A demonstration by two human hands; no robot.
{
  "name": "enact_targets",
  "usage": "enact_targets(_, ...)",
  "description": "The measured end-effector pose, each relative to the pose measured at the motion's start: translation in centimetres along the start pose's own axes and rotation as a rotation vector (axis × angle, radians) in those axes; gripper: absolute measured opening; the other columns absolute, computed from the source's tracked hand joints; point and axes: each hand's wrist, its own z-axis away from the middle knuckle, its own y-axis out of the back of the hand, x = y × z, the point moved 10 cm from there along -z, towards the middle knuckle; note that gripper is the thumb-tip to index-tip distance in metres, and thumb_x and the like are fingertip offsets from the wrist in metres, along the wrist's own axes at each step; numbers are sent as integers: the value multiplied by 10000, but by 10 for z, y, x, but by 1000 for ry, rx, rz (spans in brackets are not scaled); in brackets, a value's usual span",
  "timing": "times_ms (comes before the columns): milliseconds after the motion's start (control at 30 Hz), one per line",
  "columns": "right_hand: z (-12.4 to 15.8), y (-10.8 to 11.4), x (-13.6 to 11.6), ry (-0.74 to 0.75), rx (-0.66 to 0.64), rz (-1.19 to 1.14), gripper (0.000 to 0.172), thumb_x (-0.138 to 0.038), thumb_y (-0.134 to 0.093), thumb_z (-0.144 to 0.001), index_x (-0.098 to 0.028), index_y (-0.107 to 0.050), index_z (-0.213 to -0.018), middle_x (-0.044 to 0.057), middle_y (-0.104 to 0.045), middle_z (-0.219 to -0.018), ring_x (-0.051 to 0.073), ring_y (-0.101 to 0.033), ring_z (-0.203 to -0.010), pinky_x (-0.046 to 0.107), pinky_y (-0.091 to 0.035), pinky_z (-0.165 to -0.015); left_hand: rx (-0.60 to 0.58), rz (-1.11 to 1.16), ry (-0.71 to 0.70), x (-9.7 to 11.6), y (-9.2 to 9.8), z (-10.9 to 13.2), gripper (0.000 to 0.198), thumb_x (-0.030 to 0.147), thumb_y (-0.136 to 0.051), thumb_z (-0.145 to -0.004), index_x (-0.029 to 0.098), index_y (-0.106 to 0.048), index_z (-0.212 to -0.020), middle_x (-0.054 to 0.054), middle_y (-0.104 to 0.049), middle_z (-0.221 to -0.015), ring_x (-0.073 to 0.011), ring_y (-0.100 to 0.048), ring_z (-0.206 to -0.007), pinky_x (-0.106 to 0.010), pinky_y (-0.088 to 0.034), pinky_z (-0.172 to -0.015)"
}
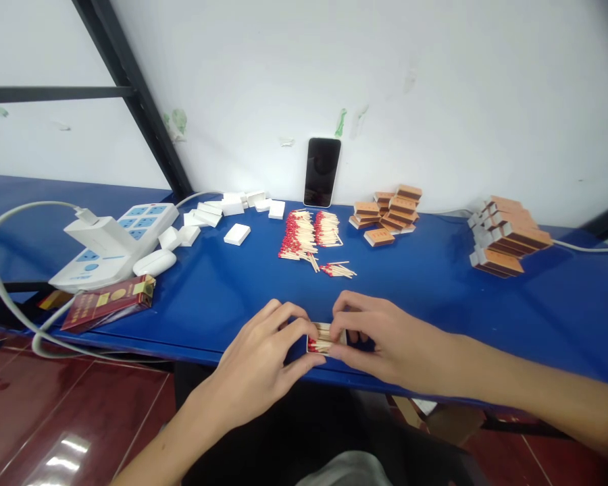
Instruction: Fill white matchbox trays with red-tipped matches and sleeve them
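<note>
Close to the table's front edge, a small white matchbox tray [326, 328] holds red-headed matches [324, 345]. My left hand [271, 347] grips the tray's left end, with the thumb at the front and the fingers at the back. On the right end, my right hand [372, 334] has its thumb and fingers closed round the tray, partly hiding it. Beyond the hands lie a large pile of matches [298, 235], a smaller pile [327, 229] and a few loose matches [338, 270].
White empty trays [237, 234] are scattered at the back left. Orange matchbox sleeves [392, 210] lie back right, and stacked matchboxes [509, 233] stand farther right. A phone [322, 172] leans on the wall. A power strip [116, 246], cable and red packet [110, 302] sit left.
</note>
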Motion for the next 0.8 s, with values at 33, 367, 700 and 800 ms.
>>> enact_targets(33,-1,8,4,5,27,34,227,-369,-511,-985,-216,-667,-924,31,-584,-971,138,-581,-817,275,-463,-725,-2,-4,4,0,0,0,165,362,-589,-962,217,-596,-1041,-46,-602,-1146,-224,-530,-994,-410,-445,-922)
enact_targets(367,-26,50,78,-97,270,401,205,-351,-602,-913,-193,-661,-1029,57,-614,-972,162,-564,-727,299,-429,-661,-5,-1,19,6,9,-12,353,415,-616,-929,243,-516,-1220,-52,-570,-1220,-247,-543,-1046,-404,-471,-918)
enact_targets(700,-18,41,75,-29,248,315,136,-246,-555,-940,-187,-672,-906,33,-635,-879,147,-579,-712,271,-431,-641,-26,-146,-214,-22,27,-94,254,242,-422,-1012,190,-642,-1131,-80,-602,-1096,-237,-545,-1078,-394,-440,-972)
enact_targets(800,-12,39,72,-4,268,334,131,-232,-542,-944,-177,-657,-913,44,-639,-899,156,-587,-750,276,-441,-661,-90,-150,-259,-18,13,-100,266,256,-446,-1005,187,-662,-1143,-82,-595,-1059,-232,-556,-1049,-387,-451,-958)
